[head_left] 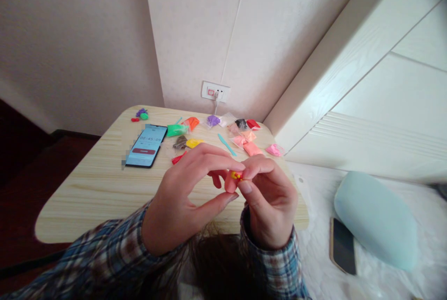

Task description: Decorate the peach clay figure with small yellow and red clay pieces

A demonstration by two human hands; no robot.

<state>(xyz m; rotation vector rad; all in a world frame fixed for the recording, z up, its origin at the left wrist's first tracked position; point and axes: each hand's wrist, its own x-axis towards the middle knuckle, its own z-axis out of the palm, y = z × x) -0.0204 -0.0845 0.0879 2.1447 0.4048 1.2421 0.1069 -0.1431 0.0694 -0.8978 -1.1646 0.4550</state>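
On my feed, a small coral-pink lump of what looks like modelling clay, dotted with yellow and red bits (230, 184), sits raised above the pale wood-grain table (87, 193), nearer its near edge than its far one. The left hand (174, 197) has thumb and forefinger closed lightly on the lump from its left; the right hand (274, 200) pinches its right side, fingertips by the yellow bits.

I judge it very light and soft, tacky rather than slippery, and quick to dent. I'd take hold low on the plain pink sides with flat finger pads, keeping pressure off the decorated part, since those little bits could smear or come loose.

Beyond, a thin turquoise plastic tool (226, 145) lies towards the far edge, near a coral clay packet in clear film (253, 149) by the far right corner.
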